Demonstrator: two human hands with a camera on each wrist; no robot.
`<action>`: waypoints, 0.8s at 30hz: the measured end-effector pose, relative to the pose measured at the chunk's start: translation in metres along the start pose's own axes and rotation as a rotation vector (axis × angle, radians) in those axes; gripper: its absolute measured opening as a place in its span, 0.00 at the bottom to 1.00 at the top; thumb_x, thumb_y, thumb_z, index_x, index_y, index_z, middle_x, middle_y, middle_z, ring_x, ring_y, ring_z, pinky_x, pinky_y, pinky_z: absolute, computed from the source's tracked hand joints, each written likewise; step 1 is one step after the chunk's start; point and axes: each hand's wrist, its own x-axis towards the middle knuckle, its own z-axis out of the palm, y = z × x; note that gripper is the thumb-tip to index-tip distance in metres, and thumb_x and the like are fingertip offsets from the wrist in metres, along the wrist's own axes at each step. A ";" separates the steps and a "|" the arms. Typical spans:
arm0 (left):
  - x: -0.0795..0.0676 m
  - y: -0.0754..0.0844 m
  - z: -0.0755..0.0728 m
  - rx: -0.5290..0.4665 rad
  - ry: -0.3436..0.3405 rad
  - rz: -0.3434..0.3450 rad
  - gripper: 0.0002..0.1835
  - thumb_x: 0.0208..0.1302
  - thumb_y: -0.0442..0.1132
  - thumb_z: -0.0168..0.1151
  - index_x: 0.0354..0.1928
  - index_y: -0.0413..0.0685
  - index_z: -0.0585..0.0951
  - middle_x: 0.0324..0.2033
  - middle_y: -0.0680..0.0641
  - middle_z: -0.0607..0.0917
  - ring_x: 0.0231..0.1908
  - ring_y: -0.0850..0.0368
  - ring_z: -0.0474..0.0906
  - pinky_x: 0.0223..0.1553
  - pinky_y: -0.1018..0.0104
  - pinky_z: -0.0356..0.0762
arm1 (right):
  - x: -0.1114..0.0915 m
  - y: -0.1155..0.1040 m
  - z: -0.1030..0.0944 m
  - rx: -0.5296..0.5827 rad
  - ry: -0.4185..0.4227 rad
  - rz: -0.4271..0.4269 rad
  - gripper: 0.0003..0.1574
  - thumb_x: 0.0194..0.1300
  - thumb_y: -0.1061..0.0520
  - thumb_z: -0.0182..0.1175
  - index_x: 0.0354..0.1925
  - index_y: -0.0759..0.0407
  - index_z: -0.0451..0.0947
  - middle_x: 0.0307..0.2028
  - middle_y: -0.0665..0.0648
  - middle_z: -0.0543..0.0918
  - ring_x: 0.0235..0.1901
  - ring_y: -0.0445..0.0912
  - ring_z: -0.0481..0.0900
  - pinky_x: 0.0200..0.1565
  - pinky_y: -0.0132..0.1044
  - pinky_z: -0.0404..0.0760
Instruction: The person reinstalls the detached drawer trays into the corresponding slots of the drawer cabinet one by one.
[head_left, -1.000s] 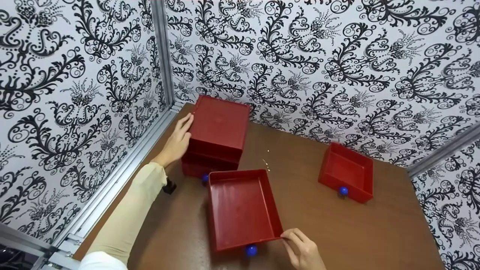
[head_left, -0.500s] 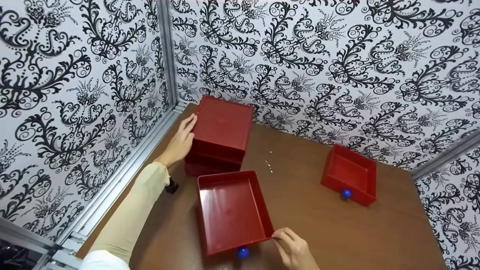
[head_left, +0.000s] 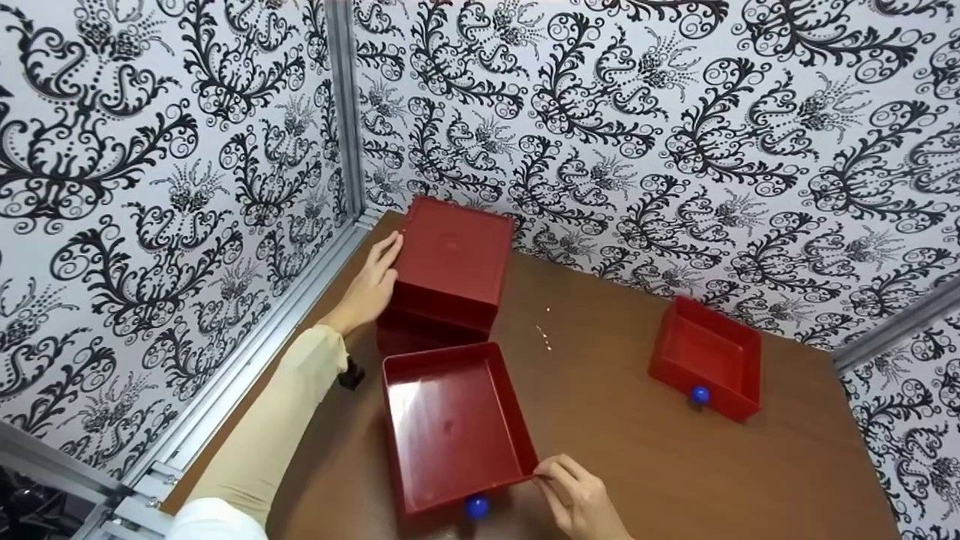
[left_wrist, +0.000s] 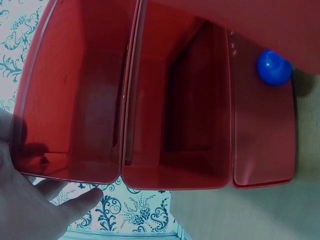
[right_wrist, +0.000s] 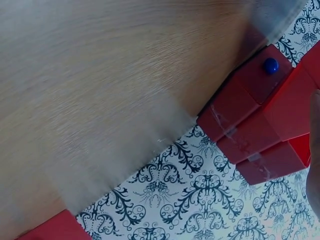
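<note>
A red cabinet (head_left: 454, 251) stands at the back left of the table. My left hand (head_left: 367, 292) lies along its left side, fingers stretched against the upper edge. The left wrist view shows two hollow compartments (left_wrist: 185, 100) in the cabinet and a drawer front (left_wrist: 262, 135) with a blue knob filling the third slot. My right hand (head_left: 577, 491) pinches the front right corner of a red drawer (head_left: 457, 435). This drawer has a blue knob and is held open side up in front of the cabinet. Its back edge overlaps the cabinet's lower part in the head view.
Another red drawer (head_left: 709, 360) with a blue knob rests at the right of the brown table (head_left: 615, 420). Small pale specks (head_left: 545, 337) lie on the wood between it and the cabinet. Patterned walls and metal rails (head_left: 255, 360) border the table.
My right hand has carried the drawer leftward relative to the cabinet, and it now hides the bottom drawer's knob in the head view. My left hand keeps its place on the cabinet.
</note>
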 end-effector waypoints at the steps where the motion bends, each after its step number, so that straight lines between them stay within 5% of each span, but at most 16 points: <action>1: 0.000 0.000 0.000 0.002 -0.003 0.004 0.29 0.68 0.35 0.37 0.71 0.48 0.51 0.72 0.51 0.50 0.72 0.49 0.47 0.70 0.51 0.52 | 0.001 0.000 0.001 0.002 -0.001 0.000 0.09 0.50 0.65 0.65 0.32 0.56 0.78 0.32 0.48 0.78 0.33 0.35 0.78 0.37 0.19 0.77; 24: 0.000 0.001 -0.001 0.028 -0.019 -0.031 0.29 0.69 0.37 0.36 0.71 0.50 0.50 0.72 0.54 0.49 0.72 0.51 0.47 0.71 0.52 0.51 | 0.014 -0.002 0.013 0.011 -0.014 0.032 0.13 0.49 0.65 0.66 0.35 0.54 0.79 0.33 0.46 0.79 0.33 0.34 0.78 0.38 0.19 0.77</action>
